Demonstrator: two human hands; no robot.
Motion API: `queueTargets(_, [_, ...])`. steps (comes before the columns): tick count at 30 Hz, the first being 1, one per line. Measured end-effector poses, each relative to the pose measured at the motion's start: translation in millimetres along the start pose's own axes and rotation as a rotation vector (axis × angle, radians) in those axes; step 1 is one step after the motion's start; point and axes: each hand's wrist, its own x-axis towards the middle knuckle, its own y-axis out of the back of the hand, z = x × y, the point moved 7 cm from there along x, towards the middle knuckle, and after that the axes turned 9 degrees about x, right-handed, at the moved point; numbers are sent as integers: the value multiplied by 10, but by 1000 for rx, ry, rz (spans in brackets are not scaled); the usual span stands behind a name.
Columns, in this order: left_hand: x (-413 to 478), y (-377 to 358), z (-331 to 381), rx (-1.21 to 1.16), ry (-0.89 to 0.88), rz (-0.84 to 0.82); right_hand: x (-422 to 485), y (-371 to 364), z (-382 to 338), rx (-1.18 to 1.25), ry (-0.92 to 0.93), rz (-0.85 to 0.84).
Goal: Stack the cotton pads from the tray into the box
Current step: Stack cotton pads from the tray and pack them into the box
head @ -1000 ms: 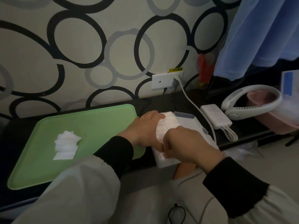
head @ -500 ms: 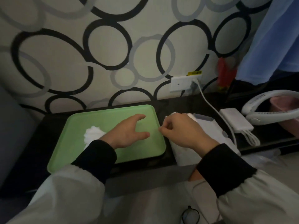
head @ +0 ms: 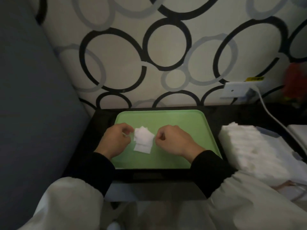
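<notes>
One small pile of cotton pads [head: 143, 140] lies mid tray [head: 174, 118] on desk [head: 235, 115], between hands: left hand [head: 116, 138] at left edge, right hand [head: 174, 141] at right edge. Both hands curled, fingertips at pads; actual pinch unclear. Pile loose, fanned, long axis near-far. Box [head: 269, 165], pads stacked inside, sits right of tray. Right hand nearer box. Carry likely goes rightward.

cotton pads [head: 143, 141] are on the tray [head: 182, 123], right between the left grip [head: 114, 138] and right grip [head: 176, 141] (one at each edge of the pile). The box [head: 259, 161] is further right of the right grip, beside the tray on the tabletop [head: 232, 113].
</notes>
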Motion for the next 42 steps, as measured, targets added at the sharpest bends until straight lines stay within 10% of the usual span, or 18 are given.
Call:
queueTargets(12, [254, -485, 91, 113, 40, -207, 535, -408, 130, -42, -116, -50])
queueTargets(22, [252, -398, 228, -334, -52, -118, 583, -329, 134, 249, -39, -9])
queueTargets(42, [204, -300, 149, -996, 304, 25, 253, 132, 420, 763, -188, 130])
